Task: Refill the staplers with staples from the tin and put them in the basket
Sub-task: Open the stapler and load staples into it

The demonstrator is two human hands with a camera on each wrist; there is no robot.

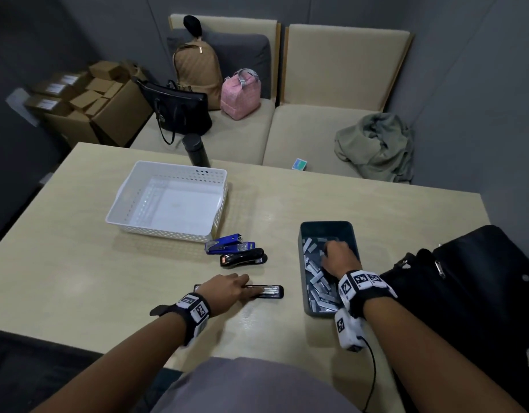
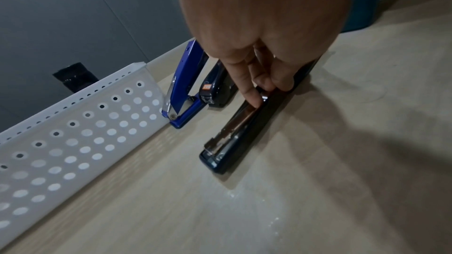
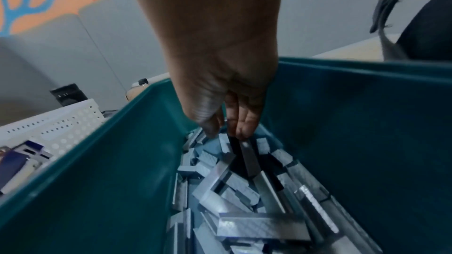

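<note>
A black stapler (image 1: pixel 269 292) lies folded open flat on the table near me, its metal staple channel (image 2: pixel 234 123) facing up. My left hand (image 1: pixel 253 285) rests on it, and the fingertips (image 2: pixel 254 101) press on the channel. A blue stapler (image 1: pixel 227 244) and a second black stapler (image 1: pixel 244 258) lie side by side just behind, next to the white perforated basket (image 1: pixel 123 201), which holds nothing. To the right stands the teal tin (image 1: pixel 302 263) with several staple strips. My right hand (image 3: pixel 228 131) reaches into it and pinches the end of one staple strip (image 3: pixel 249 159).
A black bag (image 1: pixel 465 278) sits on the table right against the tin. A black flask (image 1: pixel 196 150) stands behind the basket at the far table edge. Beyond lie a beige sofa with bags, a green garment (image 1: pixel 376 144) and cardboard boxes (image 1: pixel 93 99).
</note>
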